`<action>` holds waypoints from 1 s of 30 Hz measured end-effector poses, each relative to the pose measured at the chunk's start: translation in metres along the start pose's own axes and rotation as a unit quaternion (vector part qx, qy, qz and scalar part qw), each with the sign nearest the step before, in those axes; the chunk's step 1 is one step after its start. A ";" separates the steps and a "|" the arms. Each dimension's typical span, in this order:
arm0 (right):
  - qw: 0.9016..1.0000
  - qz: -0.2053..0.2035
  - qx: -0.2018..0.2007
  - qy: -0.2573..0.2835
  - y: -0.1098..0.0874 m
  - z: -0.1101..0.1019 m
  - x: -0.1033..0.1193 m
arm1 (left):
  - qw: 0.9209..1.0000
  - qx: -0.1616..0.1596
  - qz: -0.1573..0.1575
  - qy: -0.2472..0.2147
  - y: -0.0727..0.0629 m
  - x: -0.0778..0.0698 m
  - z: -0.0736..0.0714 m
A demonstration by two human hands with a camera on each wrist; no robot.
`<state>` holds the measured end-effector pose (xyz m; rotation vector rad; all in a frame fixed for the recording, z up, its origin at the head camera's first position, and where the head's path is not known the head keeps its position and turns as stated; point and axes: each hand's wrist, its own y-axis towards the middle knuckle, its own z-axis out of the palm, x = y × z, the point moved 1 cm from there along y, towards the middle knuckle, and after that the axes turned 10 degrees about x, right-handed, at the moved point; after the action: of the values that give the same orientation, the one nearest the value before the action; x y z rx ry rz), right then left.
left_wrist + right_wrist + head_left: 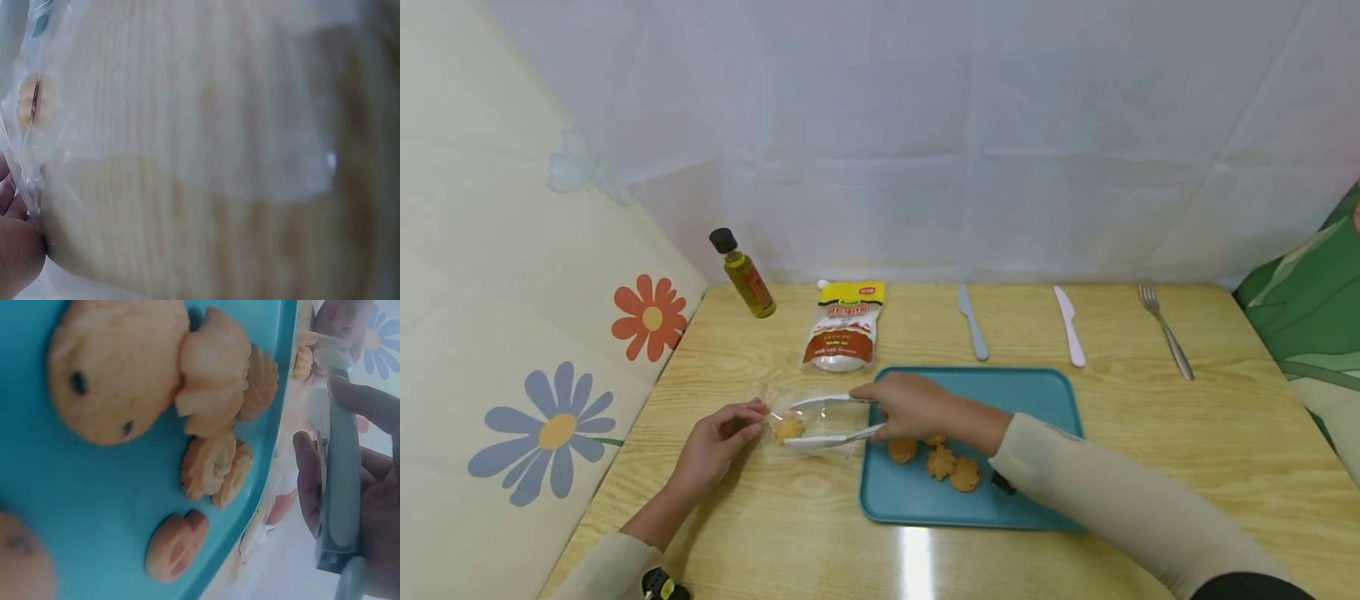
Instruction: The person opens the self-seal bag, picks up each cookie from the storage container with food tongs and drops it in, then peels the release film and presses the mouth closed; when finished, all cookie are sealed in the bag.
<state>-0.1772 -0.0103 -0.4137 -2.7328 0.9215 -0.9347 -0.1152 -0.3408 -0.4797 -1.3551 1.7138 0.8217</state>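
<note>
My left hand [718, 442] pinches the closed left end of a clear plastic bag [820, 423] on the wooden table. Inside the bag, near that end, lies a golden cookie [788, 429]. From the right, my right hand [912, 407] grips a pair of pale tongs [850, 437], whose spread arms reach into the bag, one on either side toward the cookie. Under the right forearm sits a teal tray [925, 512] with several cookies [119, 369]. The left wrist view looks through the bag film [250, 150], with the bagged cookie [34, 100] at its left edge.
Behind the bag lies a yellow-topped food pouch [844, 325], and an oil bottle [748, 283] stands at the back left. A grey knife [973, 323], a pink knife [1070, 327] and a fork [1167, 332] lie along the back. A white cloth [970, 167] hangs behind the table.
</note>
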 end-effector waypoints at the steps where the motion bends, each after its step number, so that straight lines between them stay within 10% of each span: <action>1: 1.000 0.001 -0.003 0.002 -0.003 0.000 -0.001 | 1.000 0.000 0.001 -0.001 0.000 0.000 0.000; 30: 0.997 -0.010 -0.066 0.038 -0.099 0.009 -0.035 | 1.000 0.001 0.007 0.004 -0.001 0.000 -0.001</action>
<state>-0.1426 0.0894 -0.4111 -2.8378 1.0058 -1.0237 -0.1148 -0.3415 -0.4797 -1.3473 1.7324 0.8237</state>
